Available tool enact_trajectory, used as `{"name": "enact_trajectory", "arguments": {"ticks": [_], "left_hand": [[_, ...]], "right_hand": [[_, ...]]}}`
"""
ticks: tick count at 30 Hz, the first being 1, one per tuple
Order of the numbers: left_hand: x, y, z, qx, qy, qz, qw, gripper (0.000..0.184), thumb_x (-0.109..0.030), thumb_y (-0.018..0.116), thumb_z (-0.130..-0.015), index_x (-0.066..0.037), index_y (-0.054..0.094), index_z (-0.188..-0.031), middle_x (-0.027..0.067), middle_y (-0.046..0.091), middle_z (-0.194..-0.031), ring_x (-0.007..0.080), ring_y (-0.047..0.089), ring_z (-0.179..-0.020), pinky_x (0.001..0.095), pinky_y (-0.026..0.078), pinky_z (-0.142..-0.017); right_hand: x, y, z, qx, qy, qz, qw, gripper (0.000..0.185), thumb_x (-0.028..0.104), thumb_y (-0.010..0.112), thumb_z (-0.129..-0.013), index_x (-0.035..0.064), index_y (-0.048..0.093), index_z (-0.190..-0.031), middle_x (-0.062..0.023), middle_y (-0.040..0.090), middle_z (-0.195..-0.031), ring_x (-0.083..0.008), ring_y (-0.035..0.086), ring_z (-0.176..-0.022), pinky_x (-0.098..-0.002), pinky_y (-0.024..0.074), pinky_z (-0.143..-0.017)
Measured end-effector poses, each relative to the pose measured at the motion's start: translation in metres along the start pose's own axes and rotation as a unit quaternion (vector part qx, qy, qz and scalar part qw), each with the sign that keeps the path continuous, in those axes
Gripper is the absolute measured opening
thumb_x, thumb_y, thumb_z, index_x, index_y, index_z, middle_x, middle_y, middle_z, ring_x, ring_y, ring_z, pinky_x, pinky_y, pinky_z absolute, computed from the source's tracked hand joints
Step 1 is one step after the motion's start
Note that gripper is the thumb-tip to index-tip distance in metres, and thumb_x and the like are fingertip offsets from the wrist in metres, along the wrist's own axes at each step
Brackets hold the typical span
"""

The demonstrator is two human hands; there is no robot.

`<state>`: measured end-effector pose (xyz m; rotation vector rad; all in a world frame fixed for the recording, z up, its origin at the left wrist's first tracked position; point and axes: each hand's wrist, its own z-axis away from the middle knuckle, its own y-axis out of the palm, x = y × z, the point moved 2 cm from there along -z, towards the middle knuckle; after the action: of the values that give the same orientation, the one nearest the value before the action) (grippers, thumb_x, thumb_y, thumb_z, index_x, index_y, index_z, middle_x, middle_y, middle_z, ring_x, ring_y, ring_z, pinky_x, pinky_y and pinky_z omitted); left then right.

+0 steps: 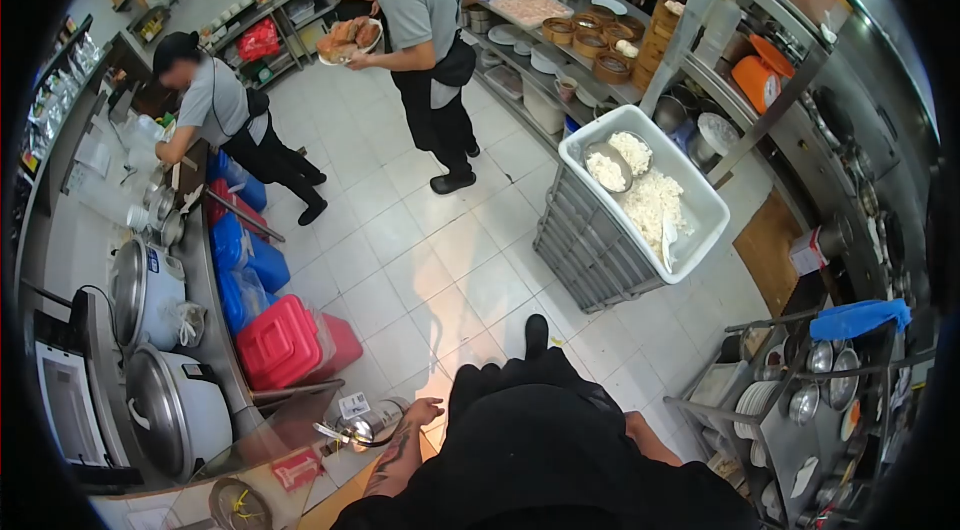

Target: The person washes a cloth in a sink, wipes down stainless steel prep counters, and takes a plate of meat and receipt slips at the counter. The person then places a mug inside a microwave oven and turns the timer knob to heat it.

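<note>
Left grip [428, 412] loose near metal cylinder [382, 417]; tub [708, 217] holds rice [652, 202].

2 rice cookers [207, 415], 1 large rice tub [711, 213], 1 silver canister [382, 419]

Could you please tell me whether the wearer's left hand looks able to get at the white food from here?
Probably not without stepping forward: the left hand hangs low, with floor between it and the tub. The white food itself looks uncovered.

black top [545, 455]; black trousers [485, 382]; black round-toed shoe [537, 335]; left forearm [393, 465] bare, dark tattoo [404, 442]; right forearm [654, 440] bare
</note>
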<state>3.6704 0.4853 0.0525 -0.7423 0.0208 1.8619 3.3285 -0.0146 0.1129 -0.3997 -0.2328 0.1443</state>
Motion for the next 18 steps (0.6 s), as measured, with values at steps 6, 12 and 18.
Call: {"name": "enact_trajectory", "arguments": {"ticks": [6,12,18], "left_hand": [[-0.074,-0.104,-0.036,-0.086,0.016,0.226,0.97,0.045,-0.032,0.064,-0.086,-0.01,0.062,-0.126,0.0023,0.066,-0.092,0.0131,0.059,-0.074,0.0312,0.051,-0.059],[-0.237,-0.243,-0.005,-0.214,0.185,0.417,0.864,0.046,-0.024,0.053,-0.098,-0.008,0.046,-0.141,0.013,0.057,-0.134,0.0263,0.057,-0.12,0.0453,0.049,-0.095],[-0.297,-0.298,0.033,-0.23,0.305,0.58,0.719,0.059,-0.035,0.05,-0.099,-0.009,0.031,-0.149,0.016,0.042,-0.147,0.0309,0.047,-0.13,0.0512,0.046,-0.099]], "right_hand": [[-0.008,-0.017,-0.059,-0.013,-0.034,-0.091,0.995,0.049,-0.002,0.073,-0.071,0.0021,0.065,-0.119,-0.0178,0.071,-0.083,-0.0235,0.07,-0.068,-0.0349,0.059,-0.06],[0.069,-0.069,-0.095,-0.026,-0.09,-0.136,0.986,0.048,-0.009,0.065,-0.073,0.0017,0.064,-0.119,-0.0192,0.069,-0.084,-0.0272,0.069,-0.066,-0.0362,0.0571,-0.055],[0.135,-0.117,-0.127,-0.003,-0.088,-0.199,0.976,0.048,-0.009,0.058,-0.077,0.0028,0.061,-0.124,-0.0167,0.068,-0.088,-0.0273,0.07,-0.067,-0.0375,0.0562,-0.054]]}}
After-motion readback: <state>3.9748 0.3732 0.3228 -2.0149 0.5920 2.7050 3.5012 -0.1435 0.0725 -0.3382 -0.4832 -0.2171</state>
